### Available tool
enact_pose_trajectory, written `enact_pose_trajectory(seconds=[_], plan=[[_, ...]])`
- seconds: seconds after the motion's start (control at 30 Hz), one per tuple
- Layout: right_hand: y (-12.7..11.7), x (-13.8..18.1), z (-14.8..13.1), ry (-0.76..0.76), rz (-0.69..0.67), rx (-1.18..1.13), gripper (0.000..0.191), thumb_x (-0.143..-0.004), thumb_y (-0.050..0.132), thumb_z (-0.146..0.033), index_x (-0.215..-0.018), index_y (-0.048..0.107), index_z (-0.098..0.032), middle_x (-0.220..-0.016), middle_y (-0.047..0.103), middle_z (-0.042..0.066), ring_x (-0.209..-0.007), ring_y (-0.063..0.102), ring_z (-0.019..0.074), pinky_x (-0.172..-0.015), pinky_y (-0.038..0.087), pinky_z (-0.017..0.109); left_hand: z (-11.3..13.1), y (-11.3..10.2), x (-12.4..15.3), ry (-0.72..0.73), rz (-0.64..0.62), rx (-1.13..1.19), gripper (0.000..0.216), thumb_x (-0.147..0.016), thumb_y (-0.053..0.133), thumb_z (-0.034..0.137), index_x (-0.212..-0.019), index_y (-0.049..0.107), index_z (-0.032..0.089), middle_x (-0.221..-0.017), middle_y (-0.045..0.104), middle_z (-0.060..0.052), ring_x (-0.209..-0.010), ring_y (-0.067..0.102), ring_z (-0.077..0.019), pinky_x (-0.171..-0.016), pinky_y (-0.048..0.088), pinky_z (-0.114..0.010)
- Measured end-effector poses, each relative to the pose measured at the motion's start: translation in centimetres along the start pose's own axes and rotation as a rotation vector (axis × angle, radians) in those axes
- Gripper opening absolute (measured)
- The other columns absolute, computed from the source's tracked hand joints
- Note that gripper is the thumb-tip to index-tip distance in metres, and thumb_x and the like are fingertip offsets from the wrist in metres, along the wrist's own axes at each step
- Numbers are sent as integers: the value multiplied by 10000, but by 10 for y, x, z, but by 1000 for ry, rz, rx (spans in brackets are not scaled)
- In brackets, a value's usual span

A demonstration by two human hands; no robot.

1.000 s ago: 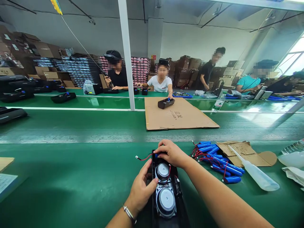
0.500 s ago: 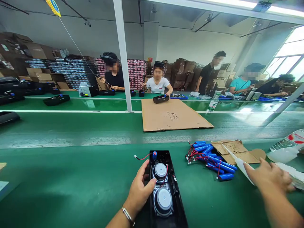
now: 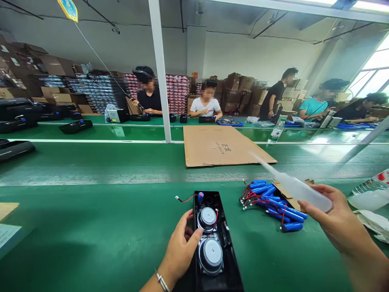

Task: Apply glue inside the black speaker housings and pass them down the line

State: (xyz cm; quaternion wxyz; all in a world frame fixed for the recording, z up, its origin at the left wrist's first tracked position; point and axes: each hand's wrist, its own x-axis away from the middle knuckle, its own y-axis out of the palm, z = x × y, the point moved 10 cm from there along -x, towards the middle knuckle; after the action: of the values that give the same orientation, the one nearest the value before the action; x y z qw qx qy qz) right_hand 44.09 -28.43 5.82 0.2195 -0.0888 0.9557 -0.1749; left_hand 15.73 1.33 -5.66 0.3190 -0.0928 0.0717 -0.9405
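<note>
My left hand (image 3: 184, 243) grips the left edge of a black speaker housing (image 3: 229, 259), its thumb over the rim. Inside the housing sit two round speaker drivers (image 3: 212, 250), one behind the other. A blue battery cell (image 3: 200, 197) stands at the far end, its red and black lead hanging out over the left side. My right hand (image 3: 331, 207) is closed around a translucent white squeeze bottle (image 3: 299, 190) with a long thin nozzle, lifted off the table and pointing up to the left. Below and left of the bottle lies a pile of blue battery cells (image 3: 273, 205) with red leads.
Cardboard (image 3: 287, 194) lies partly behind the squeeze bottle. At the right are a clear plastic bottle (image 3: 369, 182) and crumpled white tissue (image 3: 372, 223). A large cardboard sheet (image 3: 225, 146) lies ahead, near an upright water bottle (image 3: 276, 130). Co-workers sit across the line.
My right hand has raised the squeeze bottle from beside the battery pile, its nozzle moving up and left. My left hand stays on the housing. Across the line, a co-worker's black housing has moved back off the cardboard.
</note>
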Motion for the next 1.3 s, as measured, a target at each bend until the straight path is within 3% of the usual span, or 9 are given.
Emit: enact_pose_trajectory(seconds=[0.07,0.13,0.27,0.33,0.47,0.6,0.87,1.1,1.3], plan=[[21,11,-47,-31,-72,-182,541,-612,788,-355,-1072,506,-306,-1080,560,60,-868,581,174,-659,506,173,1,0,2,-5,-12,-7,648,-770,487,451,-1315,314,146,-1260,452,-111,-848,527,-168,-813,455,-333],[39,23,-76,-46,-115,-310,556,-626,777,-359,-1100,492,-303,-1061,571,47,-848,587,153,-661,509,137,2,1,2,-10,-25,-17,641,-767,491,440,-1313,328,146,-1241,458,-107,-819,511,-157,-796,455,-322],[67,43,-101,-73,-203,-450,562,-668,740,-380,-1164,507,-257,-1081,565,56,-871,584,152,-682,520,133,1,-1,2,-21,-22,-38,649,-769,501,439,-1324,334,147,-1187,477,-108,-806,489,-153,-775,445,-308],[76,51,-116,-162,-248,-475,494,-733,692,-348,-1173,492,-246,-1149,529,62,-1002,552,177,-759,520,161,0,-1,2,-21,-15,-40,656,-767,516,447,-1326,342,150,-1145,488,-106,-798,484,-155,-759,443,-304],[93,70,-149,-400,-408,-354,400,-822,602,-262,-1178,424,-231,-1190,506,91,-1143,478,247,-919,485,332,0,-1,3,-15,-8,-28,671,-757,543,474,-1323,364,160,-1048,505,-88,-784,480,-158,-723,445,-294],[111,84,-158,-539,-542,-117,484,-805,580,-205,-1249,387,-214,-1210,502,89,-1130,483,233,-932,473,333,3,0,6,-29,-10,-29,708,-736,545,508,-1323,378,151,-969,496,-74,-778,482,-165,-716,445,-297],[140,99,-188,-707,-568,59,492,-784,552,-168,-1244,392,-237,-1186,540,12,-1067,530,114,-901,452,165,7,0,6,3,-7,-39,732,-727,534,531,-1320,390,127,-1072,468,-108,-849,482,-189,-717,455,-294],[160,111,-212,-863,-548,206,426,-801,405,-173,-1224,383,-219,-1142,578,34,-1009,581,149,-843,520,272,11,0,7,26,1,-47,718,-736,546,536,-1310,406,128,-1106,473,-108,-860,477,-189,-727,466,-302],[159,115,-220,-915,-509,268,373,-820,387,-193,-1192,395,-214,-1101,601,49,-951,610,177,-766,557,314,14,1,8,19,-1,-26,725,-731,552,546,-1309,411,133,-1093,475,-104,-883,466,-195,-732,469,-299]])
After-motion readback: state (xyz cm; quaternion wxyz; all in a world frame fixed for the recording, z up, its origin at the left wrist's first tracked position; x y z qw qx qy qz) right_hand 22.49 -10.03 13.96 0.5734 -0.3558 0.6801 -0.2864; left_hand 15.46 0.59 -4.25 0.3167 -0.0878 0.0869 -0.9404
